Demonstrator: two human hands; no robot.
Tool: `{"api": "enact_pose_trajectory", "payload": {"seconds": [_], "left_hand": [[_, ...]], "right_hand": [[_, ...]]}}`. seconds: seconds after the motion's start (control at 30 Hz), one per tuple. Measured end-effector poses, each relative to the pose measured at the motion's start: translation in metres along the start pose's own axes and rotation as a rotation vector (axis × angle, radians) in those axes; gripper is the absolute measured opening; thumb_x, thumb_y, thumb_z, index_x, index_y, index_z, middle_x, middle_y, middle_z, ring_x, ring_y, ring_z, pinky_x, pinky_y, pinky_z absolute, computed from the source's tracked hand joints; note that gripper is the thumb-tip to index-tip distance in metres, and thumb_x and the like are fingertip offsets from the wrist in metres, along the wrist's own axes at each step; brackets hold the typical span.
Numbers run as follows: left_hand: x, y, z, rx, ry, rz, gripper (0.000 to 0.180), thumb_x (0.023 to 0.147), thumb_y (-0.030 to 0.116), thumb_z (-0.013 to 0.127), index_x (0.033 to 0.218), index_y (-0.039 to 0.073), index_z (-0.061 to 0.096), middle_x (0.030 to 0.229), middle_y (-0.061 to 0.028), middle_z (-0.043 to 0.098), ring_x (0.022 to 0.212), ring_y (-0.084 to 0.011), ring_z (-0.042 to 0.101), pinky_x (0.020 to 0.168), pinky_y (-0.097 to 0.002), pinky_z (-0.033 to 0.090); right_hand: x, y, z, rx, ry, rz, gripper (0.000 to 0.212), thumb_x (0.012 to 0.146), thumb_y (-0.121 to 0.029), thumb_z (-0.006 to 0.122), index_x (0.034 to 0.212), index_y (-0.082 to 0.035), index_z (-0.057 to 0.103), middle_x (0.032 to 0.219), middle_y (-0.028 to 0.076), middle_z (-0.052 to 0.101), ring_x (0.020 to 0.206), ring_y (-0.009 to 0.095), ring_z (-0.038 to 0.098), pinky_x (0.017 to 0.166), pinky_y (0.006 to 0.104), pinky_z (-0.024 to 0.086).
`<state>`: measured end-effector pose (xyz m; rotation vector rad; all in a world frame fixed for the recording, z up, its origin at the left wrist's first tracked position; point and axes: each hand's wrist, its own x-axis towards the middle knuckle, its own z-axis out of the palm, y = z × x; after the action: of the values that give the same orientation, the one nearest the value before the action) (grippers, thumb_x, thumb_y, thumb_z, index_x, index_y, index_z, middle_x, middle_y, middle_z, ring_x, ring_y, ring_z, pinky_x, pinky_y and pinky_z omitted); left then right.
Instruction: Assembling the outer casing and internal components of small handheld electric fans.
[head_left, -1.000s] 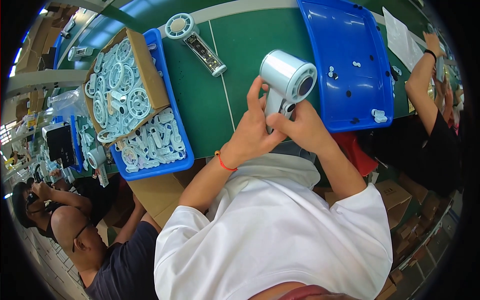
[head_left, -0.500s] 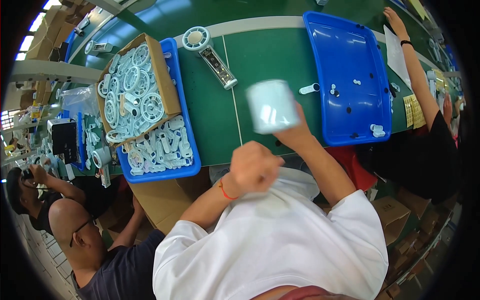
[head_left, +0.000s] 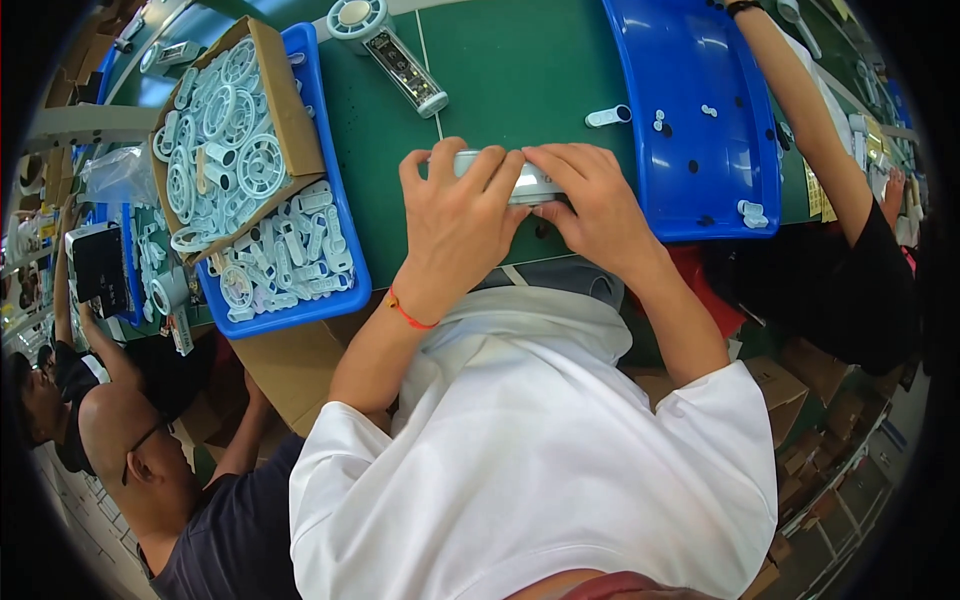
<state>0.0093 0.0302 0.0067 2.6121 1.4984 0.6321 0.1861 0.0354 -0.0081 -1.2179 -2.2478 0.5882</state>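
Observation:
A glossy white rounded casing (head_left: pixel 534 184) is held level between both hands just above the near part of the green table. My left hand (head_left: pixel 458 215) grips its left part, fingers bent over the top. My right hand (head_left: pixel 598 205) pinches its right end between thumb and fingers. Much of the casing is hidden behind the fingers, and its exact kind cannot be made out. Beyond the hands lies a handheld fan (head_left: pixel 357 15) with a round white head and an uncovered circuit board in its handle. A small white handle-shaped part (head_left: pixel 608 116) lies to the right.
On the left, a cardboard box (head_left: pixel 290 110) of white fan grilles rests in a blue tray (head_left: pixel 362 270) with many small white parts. A blue tray (head_left: pixel 690 210) with a few small pieces stands right. A co-worker's arm (head_left: pixel 800 105) reaches over it; another person (head_left: pixel 130 450) sits left.
My left hand has moved up and closed on the casing, joining the right. The casing has turned from its broad face to edge-on. The head view has shifted, so the table sits higher.

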Motion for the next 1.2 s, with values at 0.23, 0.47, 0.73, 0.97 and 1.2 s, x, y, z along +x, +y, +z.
{"api": "enact_pose_trajectory", "payload": {"seconds": [0.23, 0.47, 0.73, 0.97, 1.2], "left_hand": [[0.001, 0.0, 0.005, 0.082, -0.022, 0.073, 0.051, 0.058, 0.019, 0.075, 0.105, 0.01, 0.058, 0.099, -0.0022, 0.057, 0.094, -0.0276, 0.05, 0.079, -0.0407, 0.038], [-0.001, -0.001, 0.008, 0.039, 0.063, 0.056, 0.05, 0.057, 0.021, 0.075, 0.102, 0.009, 0.058, 0.097, -0.0018, 0.055, 0.094, -0.0277, 0.049, 0.081, -0.0447, 0.037], [-0.009, 0.022, 0.007, -1.457, 0.519, -0.451, 0.083, 0.071, 0.027, 0.075, 0.133, 0.0, 0.027, 0.133, -0.0137, 0.031, 0.125, -0.0252, 0.031, 0.103, -0.0383, 0.026], [0.093, -0.046, -0.048, -0.826, 0.358, -0.504, 0.033, 0.074, 0.018, 0.067, 0.098, -0.001, 0.052, 0.078, -0.0078, 0.057, 0.069, -0.0164, 0.056, 0.063, -0.0293, 0.045], [0.243, -0.246, -0.006, -0.129, 0.037, -0.953, 0.051, 0.071, 0.038, 0.057, 0.106, 0.001, 0.061, 0.106, -0.0221, 0.06, 0.102, -0.035, 0.058, 0.087, -0.0377, 0.045]], "right_hand": [[-0.009, 0.005, 0.017, -0.242, 0.119, -0.131, 0.06, 0.06, -0.001, 0.069, 0.117, -0.002, 0.05, 0.11, 0.011, 0.054, 0.103, 0.029, 0.05, 0.088, 0.0405, 0.038], [-0.007, 0.001, 0.015, -0.194, 0.181, -0.09, 0.058, 0.061, -0.002, 0.069, 0.116, -0.003, 0.051, 0.109, 0.011, 0.054, 0.1, 0.029, 0.05, 0.087, 0.0404, 0.037], [-0.003, -0.029, -0.007, 0.546, 0.226, 0.2, 0.058, 0.077, -0.012, 0.064, 0.13, -0.004, 0.042, 0.117, 0.02, 0.049, 0.106, 0.033, 0.049, 0.091, 0.0348, 0.04], [-0.028, 0.02, -0.102, -0.474, 0.265, 0.427, 0.014, 0.077, -0.005, 0.058, 0.09, -0.005, 0.064, 0.087, 0.011, 0.062, 0.084, 0.028, 0.058, 0.075, 0.0359, 0.046], [-0.093, 0.076, -0.13, -0.856, -0.197, 0.584, 0.008, 0.077, -0.006, 0.049, 0.084, -0.007, 0.054, 0.083, 0.01, 0.053, 0.079, 0.028, 0.055, 0.066, 0.0382, 0.048]]}}
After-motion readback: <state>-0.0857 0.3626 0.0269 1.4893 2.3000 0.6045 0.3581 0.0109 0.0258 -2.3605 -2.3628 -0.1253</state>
